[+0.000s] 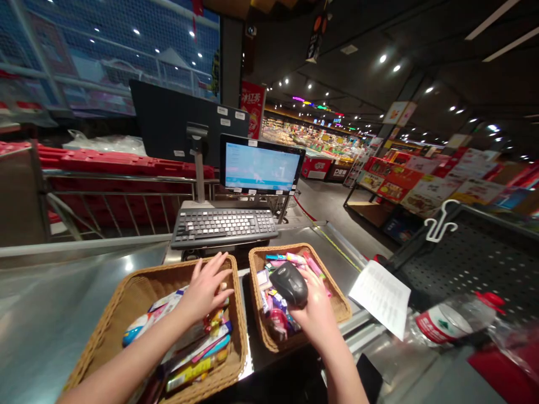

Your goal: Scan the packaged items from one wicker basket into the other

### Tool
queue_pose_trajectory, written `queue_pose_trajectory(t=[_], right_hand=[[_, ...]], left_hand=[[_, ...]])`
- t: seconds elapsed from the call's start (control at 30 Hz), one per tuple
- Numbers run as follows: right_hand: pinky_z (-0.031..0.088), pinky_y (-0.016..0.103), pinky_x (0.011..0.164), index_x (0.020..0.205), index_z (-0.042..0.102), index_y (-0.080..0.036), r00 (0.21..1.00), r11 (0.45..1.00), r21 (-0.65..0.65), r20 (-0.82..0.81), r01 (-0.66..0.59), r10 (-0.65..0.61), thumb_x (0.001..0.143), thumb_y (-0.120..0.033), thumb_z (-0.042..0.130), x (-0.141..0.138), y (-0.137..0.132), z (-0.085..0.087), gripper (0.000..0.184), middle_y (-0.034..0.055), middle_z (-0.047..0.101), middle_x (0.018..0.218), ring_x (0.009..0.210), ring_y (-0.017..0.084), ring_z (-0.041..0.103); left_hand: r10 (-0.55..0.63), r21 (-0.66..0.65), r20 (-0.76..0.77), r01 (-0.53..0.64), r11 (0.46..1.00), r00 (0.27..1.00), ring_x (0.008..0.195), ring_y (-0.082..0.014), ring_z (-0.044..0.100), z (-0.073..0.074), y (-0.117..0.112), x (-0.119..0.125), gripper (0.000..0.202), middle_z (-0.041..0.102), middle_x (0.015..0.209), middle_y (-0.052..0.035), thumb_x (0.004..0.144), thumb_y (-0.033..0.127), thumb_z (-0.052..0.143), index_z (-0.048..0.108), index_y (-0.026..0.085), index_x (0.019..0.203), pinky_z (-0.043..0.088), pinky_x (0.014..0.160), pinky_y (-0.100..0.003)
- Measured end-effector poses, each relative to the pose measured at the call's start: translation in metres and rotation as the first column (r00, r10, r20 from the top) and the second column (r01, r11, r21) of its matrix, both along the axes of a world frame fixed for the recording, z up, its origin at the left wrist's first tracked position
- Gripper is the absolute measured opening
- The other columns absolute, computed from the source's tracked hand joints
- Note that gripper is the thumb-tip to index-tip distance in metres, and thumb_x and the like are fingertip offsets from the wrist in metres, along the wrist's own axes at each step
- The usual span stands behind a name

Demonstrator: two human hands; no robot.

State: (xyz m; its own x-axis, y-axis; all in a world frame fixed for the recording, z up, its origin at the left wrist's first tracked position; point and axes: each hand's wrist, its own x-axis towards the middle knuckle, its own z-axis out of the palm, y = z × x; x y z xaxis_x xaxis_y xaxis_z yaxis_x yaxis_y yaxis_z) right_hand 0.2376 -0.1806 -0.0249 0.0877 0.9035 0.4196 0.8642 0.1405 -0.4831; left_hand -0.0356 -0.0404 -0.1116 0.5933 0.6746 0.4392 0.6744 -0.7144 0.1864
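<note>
Barcode scanner (pixel 289 285) over the small wicker basket (pixel 256 300) could drop if the right hand (pixel 314 304) gripping it slips; left of that basket, the left hand (pixel 207 290) holds its fingers wide.

Counted: 2 hands (pixel 206 292) (pixel 314 306), 2 wicker baskets (pixel 112 314) (pixel 337 310) (1 per hand), 1 black device (pixel 288 284), 1 keyboard (pixel 225 224), 1 lit screen (pixel 259 165).
</note>
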Motion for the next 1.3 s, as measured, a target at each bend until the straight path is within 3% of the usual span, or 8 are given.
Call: queue_pose_trajectory(t=[0.1, 0.2, 0.37, 0.57, 0.7, 0.9, 1.2, 1.3], right_hand=[[0.034, 0.056, 0.112, 0.127, 0.057, -0.015, 0.999, 0.999, -0.002, 0.014, 0.042, -0.042, 0.070, -0.016, 0.060, 0.026, -0.004, -0.003, 0.058, 0.0143, 0.058, 0.134, 0.136, 0.034, 0.043], [0.030, 0.064, 0.111, 0.128, 0.055, -0.016, 0.991, 0.992, 0.014, 0.031, 0.127, -0.127, 0.071, -0.018, 0.060, 0.051, -0.007, -0.005, 0.057, 0.0150, 0.058, 0.134, 0.136, 0.037, 0.043], [0.027, 0.069, 0.111, 0.128, 0.053, -0.018, 0.984, 0.984, 0.025, 0.015, 0.179, -0.179, 0.074, -0.018, 0.058, 0.085, -0.009, -0.008, 0.054, 0.0141, 0.058, 0.133, 0.139, 0.037, 0.039], [0.027, 0.069, 0.111, 0.127, 0.054, -0.018, 0.989, 0.989, -0.006, 0.004, 0.147, -0.147, 0.074, -0.019, 0.060, 0.113, -0.001, -0.006, 0.053, 0.0135, 0.059, 0.132, 0.140, 0.037, 0.039], [0.026, 0.067, 0.113, 0.125, 0.054, -0.017, 0.993, 0.993, 0.003, -0.015, 0.119, -0.119, 0.073, -0.019, 0.062, 0.126, 0.006, -0.006, 0.053, 0.0141, 0.059, 0.132, 0.140, 0.037, 0.039], [0.022, 0.066, 0.115, 0.125, 0.055, -0.018, 0.996, 0.997, -0.026, -0.059, 0.071, -0.072, 0.073, -0.017, 0.061, 0.141, 0.014, -0.007, 0.053, 0.0125, 0.058, 0.135, 0.141, 0.035, 0.037], [0.020, 0.062, 0.118, 0.127, 0.054, -0.016, 0.994, 0.997, -0.056, -0.101, 0.044, -0.050, 0.071, -0.016, 0.060, 0.149, 0.026, -0.010, 0.057, 0.0132, 0.058, 0.135, 0.142, 0.034, 0.036], [0.020, 0.062, 0.117, 0.127, 0.054, -0.015, 0.994, 0.998, -0.050, -0.103, 0.028, -0.033, 0.072, -0.018, 0.060, 0.150, 0.030, -0.010, 0.056, 0.0137, 0.058, 0.134, 0.142, 0.035, 0.036]], left_hand=[[-0.033, -0.021, 0.028, 0.033, 0.999, 0.999, 0.144, -0.0369, 0.031, 0.012, -0.006, 0.044, 0.040, 0.036, 0.155, -0.0158, 0.087, 0.047, 0.058, 0.064, 0.023, 0.119, 0.020, 0.112, -0.069], [-0.015, -0.080, 0.039, 0.018, 0.997, 0.999, 0.144, -0.0393, 0.028, 0.014, -0.011, 0.089, 0.046, 0.034, 0.155, -0.0177, 0.085, 0.055, 0.058, 0.065, 0.021, 0.116, 0.020, 0.111, -0.071], [-0.026, -0.177, 0.005, 0.026, 0.984, 1.000, 0.146, -0.0403, 0.023, 0.004, -0.006, 0.152, 0.055, 0.029, 0.157, -0.0185, 0.076, 0.055, 0.069, 0.064, 0.022, 0.119, 0.011, 0.113, -0.070], [-0.056, -0.312, -0.129, 0.013, 0.950, 0.990, 0.149, -0.0385, 0.012, -0.010, 0.013, 0.204, 0.074, 0.023, 0.160, -0.0172, 0.065, 0.060, 0.075, 0.058, 0.026, 0.129, 0.004, 0.114, -0.068], [-0.073, -0.321, -0.237, -0.007, 0.947, 0.969, 0.149, -0.0380, 0.012, -0.024, 0.023, 0.225, 0.087, 0.021, 0.159, -0.0233, 0.059, 0.062, 0.078, 0.057, 0.019, 0.132, 0.003, 0.115, -0.066], [-0.030, -0.290, -0.313, -0.065, 0.955, 0.949, 0.149, -0.0407, 0.010, -0.044, 0.031, 0.241, 0.092, 0.018, 0.159, -0.0231, 0.058, 0.067, 0.074, 0.057, 0.015, 0.131, 0.004, 0.114, -0.067], [-0.021, -0.321, -0.374, -0.109, 0.941, 0.927, 0.150, -0.0380, 0.008, -0.038, 0.025, 0.250, 0.079, 0.017, 0.161, -0.0173, 0.066, 0.073, 0.064, 0.066, 0.015, 0.120, 0.002, 0.118, -0.061], [0.008, -0.344, -0.372, -0.146, 0.927, 0.928, 0.149, -0.0378, 0.012, -0.042, 0.026, 0.255, 0.089, 0.022, 0.159, -0.0213, 0.068, 0.078, 0.057, 0.060, 0.013, 0.129, 0.006, 0.116, -0.064]])
